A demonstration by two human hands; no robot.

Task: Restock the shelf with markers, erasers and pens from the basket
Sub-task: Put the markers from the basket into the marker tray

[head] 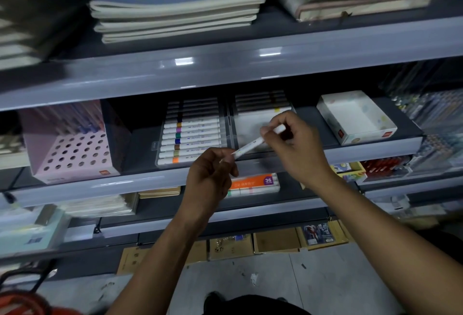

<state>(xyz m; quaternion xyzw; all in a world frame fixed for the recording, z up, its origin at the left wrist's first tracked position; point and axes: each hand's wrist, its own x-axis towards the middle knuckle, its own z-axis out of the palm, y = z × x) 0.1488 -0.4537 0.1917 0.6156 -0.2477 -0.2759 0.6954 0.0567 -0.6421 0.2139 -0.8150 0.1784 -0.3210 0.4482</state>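
Observation:
Both hands hold one white marker (250, 145) slantwise in front of the middle shelf (140, 184). My right hand (293, 149) grips its upper end, and my left hand (213, 174) pinches its lower tip. Behind them lies a clear open marker case (231, 127). Its left half holds several white markers with coloured bands (191, 139). Its right half has a few markers at the back and bare space in front. The red basket (25, 302) shows at the bottom left corner.
A pink perforated pen holder (72, 149) stands left of the case. A white open box (355, 117) sits to its right. Stacked notebooks (175, 4) fill the shelf above. A 36-colour marker pack (253, 184) lies one shelf below. Cartons stand on the floor.

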